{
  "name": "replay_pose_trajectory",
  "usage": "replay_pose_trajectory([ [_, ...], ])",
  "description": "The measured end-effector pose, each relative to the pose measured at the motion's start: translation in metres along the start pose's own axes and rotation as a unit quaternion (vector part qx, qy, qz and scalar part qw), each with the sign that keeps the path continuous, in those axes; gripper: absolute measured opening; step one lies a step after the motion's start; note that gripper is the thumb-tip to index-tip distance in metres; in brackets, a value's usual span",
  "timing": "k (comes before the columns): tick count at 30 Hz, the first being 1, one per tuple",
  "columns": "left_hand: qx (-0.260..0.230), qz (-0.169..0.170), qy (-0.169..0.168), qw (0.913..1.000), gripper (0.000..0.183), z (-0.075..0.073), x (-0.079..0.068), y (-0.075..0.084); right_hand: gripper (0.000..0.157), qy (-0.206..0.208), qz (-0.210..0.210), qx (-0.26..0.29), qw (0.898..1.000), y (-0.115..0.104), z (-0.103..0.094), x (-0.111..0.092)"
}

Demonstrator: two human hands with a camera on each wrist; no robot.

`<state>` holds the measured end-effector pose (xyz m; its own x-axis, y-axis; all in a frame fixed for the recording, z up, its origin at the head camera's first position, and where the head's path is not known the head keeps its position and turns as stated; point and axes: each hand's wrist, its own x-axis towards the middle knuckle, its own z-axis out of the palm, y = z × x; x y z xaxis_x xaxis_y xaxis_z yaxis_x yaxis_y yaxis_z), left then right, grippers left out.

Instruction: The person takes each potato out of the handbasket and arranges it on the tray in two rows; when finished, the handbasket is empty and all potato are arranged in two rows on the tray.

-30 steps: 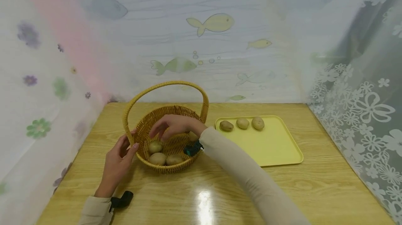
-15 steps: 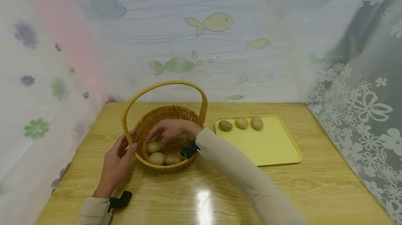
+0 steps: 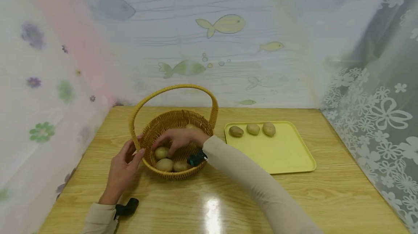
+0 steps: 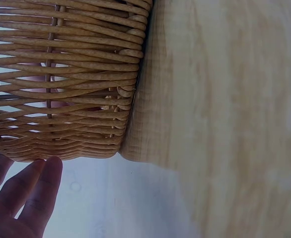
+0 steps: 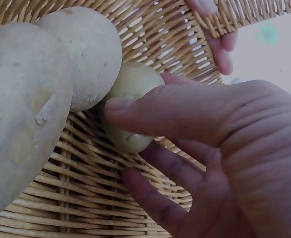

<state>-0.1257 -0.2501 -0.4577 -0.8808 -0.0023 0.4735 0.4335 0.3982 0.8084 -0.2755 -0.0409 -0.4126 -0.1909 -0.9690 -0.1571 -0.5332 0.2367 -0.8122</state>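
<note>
A round wicker basket [image 3: 163,118] with a tall arched handle [image 3: 176,86] stands on the table, several potatoes inside. My left hand [image 3: 121,170] holds its left rim where the handle joins; in the left wrist view the fingertips [image 4: 51,171] press against the outer weave. Reaching over the right side, my right hand [image 3: 181,138] is down in the basket. Its thumb and fingers pinch a small potato [image 5: 133,79] at the left wall. Two larger potatoes, a near one [image 3: 164,165] and its neighbour [image 3: 181,166], lie at the front. Behind my right wrist another potato [image 3: 192,127] is partly hidden.
Right of the basket lies a yellow tray [image 3: 277,154], with three potatoes [image 3: 253,128] in a row along its far edge. Patterned curtains [image 3: 228,63] enclose the wooden table [image 3: 183,201] at the back and sides. My right forearm passes close by the tray's near left corner.
My right hand has lowered from above the small potato, its fingers coming down around it. The left hand keeps its place on the basket rim.
</note>
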Motion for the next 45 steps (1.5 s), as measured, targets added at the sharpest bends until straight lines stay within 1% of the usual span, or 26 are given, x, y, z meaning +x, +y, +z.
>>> replay_pose_trajectory([
  [7, 0.003, -0.005, 0.001, 1.0, 0.046, 0.0, -0.001, 0.001, 0.052, 0.037, 0.03, -0.006, 0.999, 0.003, 0.004, 0.001],
  [16, -0.005, -0.006, 0.001, 1.0, 0.047, -0.001, -0.002, 0.001, 0.049, 0.068, 0.026, -0.031, 0.997, 0.0, 0.0, -0.002],
  [19, 0.004, -0.004, 0.002, 1.0, 0.047, -0.002, -0.002, 0.001, 0.048, 0.094, 0.038, -0.021, 0.995, -0.004, -0.002, -0.006],
  [22, 0.01, -0.003, 0.002, 0.9999, 0.046, -0.002, -0.002, 0.0, 0.049, 0.129, 0.05, 0.004, 0.99, -0.01, -0.004, -0.011],
  [24, 0.011, -0.003, 0.0, 0.9999, 0.046, -0.002, -0.001, 0.001, 0.049, 0.148, 0.047, 0.026, 0.988, -0.013, -0.006, -0.015],
  [26, 0.009, -0.002, -0.001, 1.0, 0.046, -0.002, -0.001, 0.0, 0.05, 0.161, 0.037, 0.036, 0.986, -0.014, -0.007, -0.019],
  [30, 0.01, 0.004, 0.002, 0.9999, 0.046, -0.002, -0.001, 0.001, 0.049, 0.176, 0.019, 0.043, 0.983, -0.016, -0.008, -0.026],
  [37, 0.019, 0.0, 0.008, 0.9998, 0.047, -0.002, 0.0, 0.001, 0.049, 0.189, 0.006, 0.027, 0.982, -0.018, -0.01, -0.035],
  [45, 0.0, -0.004, 0.001, 1.0, 0.048, 0.0, -0.001, 0.0, 0.05, 0.222, 0.012, 0.01, 0.975, -0.023, -0.01, -0.055],
])
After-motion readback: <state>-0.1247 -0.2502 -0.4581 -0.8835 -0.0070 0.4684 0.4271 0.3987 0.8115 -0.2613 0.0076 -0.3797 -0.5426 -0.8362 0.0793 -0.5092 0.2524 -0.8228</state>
